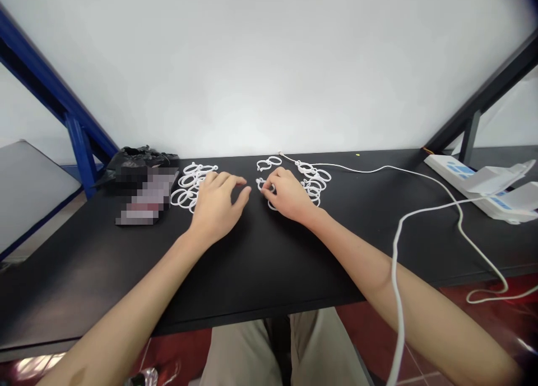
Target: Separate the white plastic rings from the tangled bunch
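Thin white rings with small loops lie on a black tabletop (252, 274) in two clusters. My left hand (218, 201) hovers at the right side of the left cluster (188, 180), fingers apart and thumb stretched out, with nothing visible in it. My right hand (289, 194) is closed in a pinch at a white ring (260, 183), whose small loop shows at the fingertips; part of that ring is hidden. Behind the right hand lies the right cluster (316, 177), partly covered. Slightly farther back are separate white rings (273, 161).
A white cable (397, 263) runs across the table and over my right forearm. White boxlike objects with blue patches (471, 184) lie at the right. At the left sit a black plastic bag (140, 155) and a blurred-out object (147, 198). A white wall rises behind.
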A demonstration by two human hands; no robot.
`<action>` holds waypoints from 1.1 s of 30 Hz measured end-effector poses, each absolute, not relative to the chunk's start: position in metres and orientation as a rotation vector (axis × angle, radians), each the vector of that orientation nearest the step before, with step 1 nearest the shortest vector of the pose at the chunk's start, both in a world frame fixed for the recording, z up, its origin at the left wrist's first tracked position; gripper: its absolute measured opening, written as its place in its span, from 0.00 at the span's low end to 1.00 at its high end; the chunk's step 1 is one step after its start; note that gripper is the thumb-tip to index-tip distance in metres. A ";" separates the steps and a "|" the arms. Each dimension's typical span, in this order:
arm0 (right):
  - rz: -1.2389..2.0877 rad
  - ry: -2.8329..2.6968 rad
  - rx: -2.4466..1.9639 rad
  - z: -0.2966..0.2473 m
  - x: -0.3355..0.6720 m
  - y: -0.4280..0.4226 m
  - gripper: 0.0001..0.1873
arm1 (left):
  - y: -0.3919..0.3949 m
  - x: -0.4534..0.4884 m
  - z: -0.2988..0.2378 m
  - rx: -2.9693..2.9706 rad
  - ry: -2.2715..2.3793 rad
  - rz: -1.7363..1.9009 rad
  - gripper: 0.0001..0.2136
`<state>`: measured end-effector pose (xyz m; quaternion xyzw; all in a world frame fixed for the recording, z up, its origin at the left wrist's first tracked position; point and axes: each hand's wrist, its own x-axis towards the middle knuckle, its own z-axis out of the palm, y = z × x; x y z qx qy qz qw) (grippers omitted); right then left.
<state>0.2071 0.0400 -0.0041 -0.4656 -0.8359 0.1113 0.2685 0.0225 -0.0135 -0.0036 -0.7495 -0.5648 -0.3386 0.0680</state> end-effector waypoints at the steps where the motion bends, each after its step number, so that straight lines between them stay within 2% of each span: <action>1: 0.328 -2.176 -1.216 -0.003 0.207 0.041 0.04 | -0.009 0.031 -0.004 -2.259 -1.741 -1.131 0.10; 7: 0.615 -1.831 -0.950 0.010 0.202 0.033 0.05 | -0.004 0.046 -0.012 -2.178 -2.125 -1.773 0.25; 12: 0.839 -1.841 -0.825 0.014 0.194 0.020 0.08 | -0.008 0.041 -0.011 -2.349 -2.124 -2.086 0.22; 17: 0.845 -1.858 -0.827 0.012 0.194 0.019 0.07 | -0.009 0.042 -0.007 -2.396 -2.079 -2.211 0.20; 21: 0.773 -1.880 -0.898 0.012 0.194 0.017 0.06 | -0.008 0.039 -0.005 -2.285 -2.153 -2.132 0.21; 26: 0.663 -1.858 -0.961 0.011 0.196 0.017 0.14 | -0.013 0.042 -0.001 -2.397 -1.990 -1.642 0.18; 29: 0.633 -1.961 -0.967 0.010 0.198 0.019 0.11 | -0.017 0.047 0.000 -2.503 -1.917 -1.459 0.17; 33: 0.732 -1.934 -0.936 0.010 0.199 0.021 0.09 | -0.019 0.048 -0.001 -2.459 -1.975 -1.461 0.22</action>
